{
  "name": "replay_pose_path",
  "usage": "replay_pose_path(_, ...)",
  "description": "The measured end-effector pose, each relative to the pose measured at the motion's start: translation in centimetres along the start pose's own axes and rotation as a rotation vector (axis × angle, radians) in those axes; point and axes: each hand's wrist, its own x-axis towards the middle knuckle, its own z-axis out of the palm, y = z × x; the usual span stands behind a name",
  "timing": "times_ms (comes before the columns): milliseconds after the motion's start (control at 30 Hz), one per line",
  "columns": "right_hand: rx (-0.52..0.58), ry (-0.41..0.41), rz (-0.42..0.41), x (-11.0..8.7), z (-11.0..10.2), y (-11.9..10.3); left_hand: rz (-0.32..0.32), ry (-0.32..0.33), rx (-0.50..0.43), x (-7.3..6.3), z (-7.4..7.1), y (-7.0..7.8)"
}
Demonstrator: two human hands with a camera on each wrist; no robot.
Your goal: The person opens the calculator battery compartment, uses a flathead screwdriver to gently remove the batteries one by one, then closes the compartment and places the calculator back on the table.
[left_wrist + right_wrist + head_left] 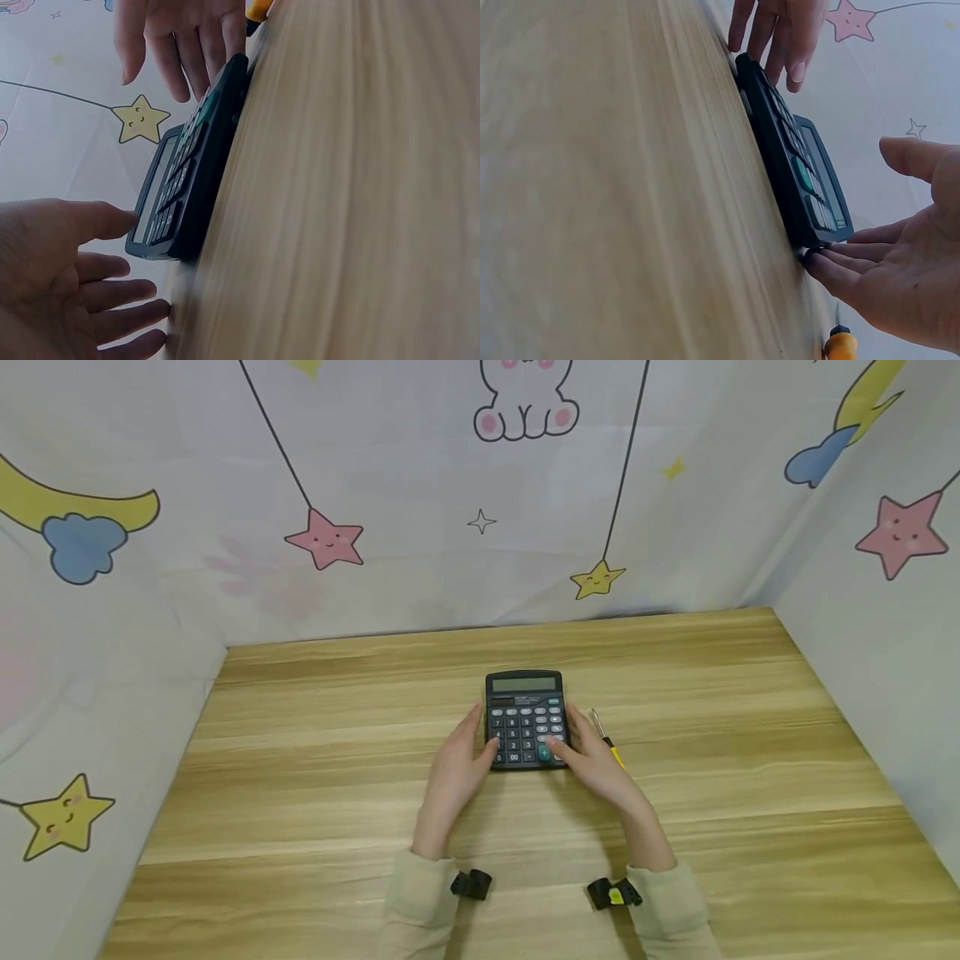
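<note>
A black desk calculator [522,714] lies face up on the wooden table, its display at the far end. My left hand [456,768] is at its left side, with the thumb over the edge of the keys. In the left wrist view, the left hand [71,277] has its fingers spread and fairly straight. My right hand [603,768] is on the other side. In the right wrist view, fingertips of the right hand [907,247] touch the calculator's side [780,165], and the thumb stands raised away from the keys. Neither hand is closed around it.
A screwdriver [597,723] with a yellow and black handle lies just right of the right hand, which partly covers it. White cloth [420,552] printed with stars and moons hangs behind and beside the table [315,793].
</note>
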Motion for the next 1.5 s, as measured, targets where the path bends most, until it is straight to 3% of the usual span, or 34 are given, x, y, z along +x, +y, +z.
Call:
replay_pose_path(567,0.038,0.015,0.014,0.13,-0.31,0.00,0.011,-0.024,-0.045,0.47,0.94,0.35)
replay_pose_path(1233,0.049,-0.006,0.022,0.43,-0.48,-0.35,0.007,-0.051,-0.108,0.58,0.82,0.13)
replay_pose_path(1500,0.094,-0.001,0.070,0.32,-0.56,-0.39,0.008,-0.064,-0.117,0.66,0.79,-0.02)
